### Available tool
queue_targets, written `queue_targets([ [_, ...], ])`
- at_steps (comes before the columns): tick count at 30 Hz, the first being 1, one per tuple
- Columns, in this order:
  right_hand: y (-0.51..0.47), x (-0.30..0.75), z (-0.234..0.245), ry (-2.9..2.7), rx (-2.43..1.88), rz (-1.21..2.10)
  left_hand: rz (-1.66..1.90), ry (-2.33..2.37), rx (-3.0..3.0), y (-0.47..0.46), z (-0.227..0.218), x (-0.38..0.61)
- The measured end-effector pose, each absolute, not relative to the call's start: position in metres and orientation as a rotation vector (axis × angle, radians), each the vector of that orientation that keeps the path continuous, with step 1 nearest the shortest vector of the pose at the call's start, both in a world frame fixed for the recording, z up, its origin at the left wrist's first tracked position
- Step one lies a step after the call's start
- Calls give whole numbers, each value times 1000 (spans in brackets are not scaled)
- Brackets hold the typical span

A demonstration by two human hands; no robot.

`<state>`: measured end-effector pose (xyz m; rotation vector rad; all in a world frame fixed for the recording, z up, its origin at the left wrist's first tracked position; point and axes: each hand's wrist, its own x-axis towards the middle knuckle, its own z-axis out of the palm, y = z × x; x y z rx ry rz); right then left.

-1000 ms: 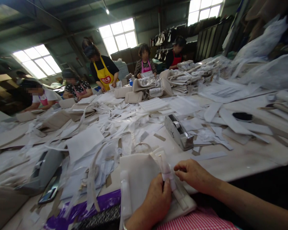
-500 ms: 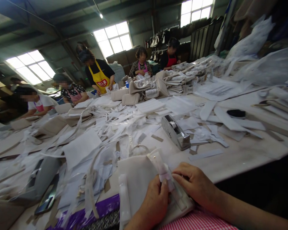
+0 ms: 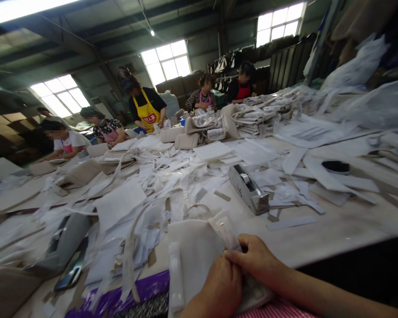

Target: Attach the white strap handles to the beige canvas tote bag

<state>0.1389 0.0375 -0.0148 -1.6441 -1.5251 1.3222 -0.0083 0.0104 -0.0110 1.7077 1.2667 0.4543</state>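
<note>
Can pass freely over the bare table point(image 3: 321, 240) to the right of the right hand point(image 3: 257, 258), and narrowly between that hand and the grey tape dispenser point(image 3: 248, 192). Beyond, runs into loose white strips point(image 3: 325, 174) and piled bags point(image 3: 255, 119). Left of the pale bag point(image 3: 197, 240), meets tangled straps point(image 3: 130, 260), paper sheets point(image 3: 119, 203) and a second dispenser point(image 3: 68, 236).

Two tape dispensers point(image 3: 247, 191), one phone point(image 3: 70, 271)
</note>
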Motion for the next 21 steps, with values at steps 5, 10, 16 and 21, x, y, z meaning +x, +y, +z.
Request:
queue_targets([
  [5, 44, 138, -21, -1259, -1446, 1615, 548, 1267, 1650, 12, 0, -10],
  [10, 50, 145, -25, -1006, -1295, 1885, 394, 1374, 1694, 17, 21, -33],
  [16, 55, 147, -19, -969, -1223, 1991, 541, 1565, 1577, 38, 23, -56],
  [21, 49, 136, -14, -786, -929, 2115, 542, 1450, 1444, 46, 17, -46],
])
